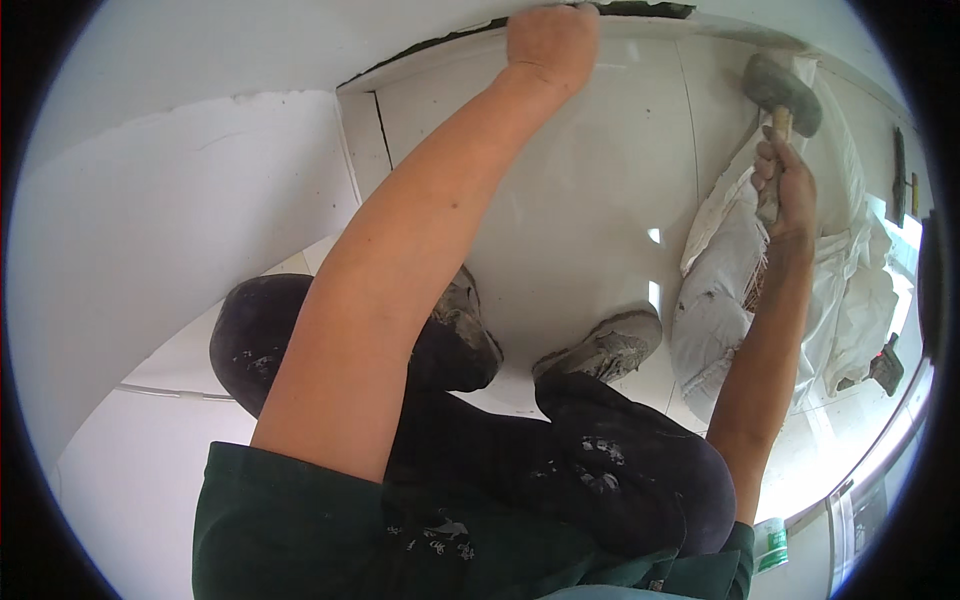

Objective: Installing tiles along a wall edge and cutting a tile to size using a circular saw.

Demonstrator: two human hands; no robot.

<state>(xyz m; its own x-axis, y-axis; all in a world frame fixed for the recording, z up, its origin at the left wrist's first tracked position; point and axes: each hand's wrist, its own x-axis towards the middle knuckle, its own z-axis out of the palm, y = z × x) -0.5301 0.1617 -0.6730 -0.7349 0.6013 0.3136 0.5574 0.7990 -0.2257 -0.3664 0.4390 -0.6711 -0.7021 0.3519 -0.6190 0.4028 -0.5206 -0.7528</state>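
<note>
Mallet [783, 93] sits in right fingers [765, 167] — glossy tiles [590, 200] underfoot, white wall [270, 45] ahead.

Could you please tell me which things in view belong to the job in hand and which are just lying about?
Seemingly in use:
mallet, in the right hand
dark strip, at the left hand

Seemingly just lying about:
white sack
dark bar
dark object, kind unclear

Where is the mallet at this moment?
In the head view, the mallet is at the upper right, its handle held in the right hand, seen against white sheeting.
</note>
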